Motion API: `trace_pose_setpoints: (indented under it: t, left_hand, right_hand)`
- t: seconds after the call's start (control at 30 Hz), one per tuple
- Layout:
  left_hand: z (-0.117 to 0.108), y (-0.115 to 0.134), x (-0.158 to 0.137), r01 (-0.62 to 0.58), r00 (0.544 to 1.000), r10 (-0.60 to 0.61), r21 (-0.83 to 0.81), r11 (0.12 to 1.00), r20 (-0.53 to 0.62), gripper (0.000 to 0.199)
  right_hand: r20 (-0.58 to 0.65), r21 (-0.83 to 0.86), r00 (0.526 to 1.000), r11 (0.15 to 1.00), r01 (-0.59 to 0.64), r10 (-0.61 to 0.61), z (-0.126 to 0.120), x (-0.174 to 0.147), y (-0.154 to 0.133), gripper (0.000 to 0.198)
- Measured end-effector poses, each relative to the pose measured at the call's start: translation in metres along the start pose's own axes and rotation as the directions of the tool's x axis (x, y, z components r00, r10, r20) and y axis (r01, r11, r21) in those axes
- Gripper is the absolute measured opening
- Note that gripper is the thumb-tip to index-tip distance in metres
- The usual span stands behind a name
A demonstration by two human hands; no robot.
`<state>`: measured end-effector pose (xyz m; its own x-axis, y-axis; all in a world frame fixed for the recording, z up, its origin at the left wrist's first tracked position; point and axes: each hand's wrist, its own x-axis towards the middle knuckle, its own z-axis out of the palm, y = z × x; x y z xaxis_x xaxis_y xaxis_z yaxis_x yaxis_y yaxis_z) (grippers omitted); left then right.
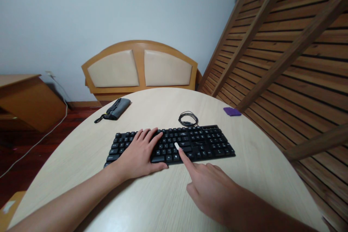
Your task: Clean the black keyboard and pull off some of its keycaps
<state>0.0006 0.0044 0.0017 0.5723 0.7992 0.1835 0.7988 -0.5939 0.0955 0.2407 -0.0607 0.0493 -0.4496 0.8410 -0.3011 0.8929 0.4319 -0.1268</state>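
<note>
A black keyboard [199, 144] lies flat on the round, light wood table [152, 203]. My left hand [140, 154] rests spread over its left half, fingers apart on the keys and thumb at the near edge. Over the keys right of the middle, my right hand [209, 186] points its index finger; its other fingers are curled in. A small white piece [177, 146] shows at that fingertip; what it is and how it is attached cannot be made out. The coiled black cable [188, 118] lies just behind the keyboard.
A folded grey and black pouch [118, 108] with a strap lies at the table's back left. Near the right edge is a purple cloth [232, 111]. Beyond stand a padded headboard [140, 65] and leaning wooden slats [285, 54]; a desk [27, 101] is at left.
</note>
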Motion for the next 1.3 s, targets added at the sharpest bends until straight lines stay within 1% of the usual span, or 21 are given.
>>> trace_pose_setpoints:
  t: [0.07,0.13,0.17,0.27,0.3,0.37,0.47,0.57,0.63,0.73,0.8,0.87,0.93,1.07,1.17,1.23,1.3]
  left_hand:
    - [0.000,0.000,0.000,0.002,1.000,-0.002,0.008,1.000,0.010,0.105]
    - [-0.001,0.000,0.000,0.001,1.000,-0.001,0.015,1.000,0.015,0.105]
    - [-0.001,0.000,0.000,0.000,1.000,0.000,0.018,1.000,0.016,0.105]
    - [-0.001,0.000,0.001,0.002,1.000,-0.003,0.021,1.000,0.017,0.104]
    - [-0.001,0.000,0.001,0.002,1.000,-0.002,0.021,1.000,0.017,0.105]
    - [-0.001,0.000,0.001,-0.002,1.000,0.001,0.017,1.000,0.013,0.105]
    - [0.000,0.000,0.000,-0.006,1.000,0.006,0.009,1.000,-0.002,0.105]
    - [0.000,-0.001,0.000,-0.006,1.000,0.006,0.007,1.000,-0.002,0.105]
    - [0.000,-0.001,0.000,-0.005,1.000,0.005,0.007,1.000,0.000,0.105]
    - [0.000,-0.001,0.000,-0.003,1.000,0.003,0.004,1.000,-0.003,0.104]
    - [0.000,-0.001,0.000,-0.006,1.000,0.006,0.000,1.000,-0.005,0.104]
    - [0.001,-0.001,0.000,-0.009,1.000,0.009,0.000,1.000,-0.008,0.103]
    - [0.001,-0.002,0.000,-0.011,1.000,0.011,-0.006,1.000,-0.016,0.102]
    - [0.002,-0.002,-0.001,-0.014,0.999,0.013,-0.025,1.000,-0.030,0.101]
    - [0.001,-0.001,0.000,-0.007,1.000,0.007,-0.023,1.000,-0.020,0.102]
    - [0.000,-0.001,0.000,-0.001,1.000,0.000,-0.019,1.000,-0.014,0.102]
    - [0.000,0.000,0.000,0.001,1.000,-0.002,-0.008,1.000,-0.004,0.103]
  right_hand:
    - [0.005,-0.022,1.000,1.000,0.016,-0.016,0.000,-0.001,0.000,0.079]
    - [0.026,-0.088,0.999,0.995,0.043,-0.041,0.001,-0.002,0.001,0.073]
    - [0.040,-0.136,0.997,0.988,0.072,-0.068,0.002,-0.003,0.002,0.067]
    - [0.057,-0.273,0.982,0.943,0.189,-0.180,0.006,-0.006,0.005,0.040]
    - [0.055,-0.301,0.978,0.930,0.210,-0.203,0.006,-0.007,0.006,0.037]
    - [0.069,-0.326,0.976,0.920,0.218,-0.206,0.003,-0.009,0.008,0.038]
    - [0.113,-0.322,0.978,0.924,0.205,-0.178,-0.006,-0.011,0.007,0.041]
    - [0.118,-0.322,0.971,0.917,0.235,-0.207,-0.009,-0.013,0.006,0.038]
    - [0.100,-0.317,0.969,0.915,0.248,-0.228,-0.004,-0.013,0.007,0.035]
    - [0.046,-0.273,0.976,0.938,0.216,-0.211,0.007,-0.014,0.011,0.036]
    - [-0.001,-0.252,0.970,0.939,0.236,-0.244,0.012,-0.015,0.013,0.037]
    - [-0.044,-0.259,0.953,0.925,0.278,-0.298,0.013,-0.015,0.013,0.033]
    - [-0.075,-0.265,0.942,0.917,0.299,-0.328,0.012,-0.014,0.012,0.028]
    - [-0.097,-0.227,0.927,0.915,0.334,-0.363,0.008,-0.008,0.007,0.030]
    - [-0.067,-0.221,0.939,0.923,0.316,-0.338,0.011,-0.003,0.003,0.036]
    - [-0.068,-0.221,0.955,0.938,0.266,-0.287,0.016,-0.002,0.001,0.043]
    - [-0.067,-0.198,0.974,0.959,0.202,-0.219,0.021,-0.003,-0.002,0.055]
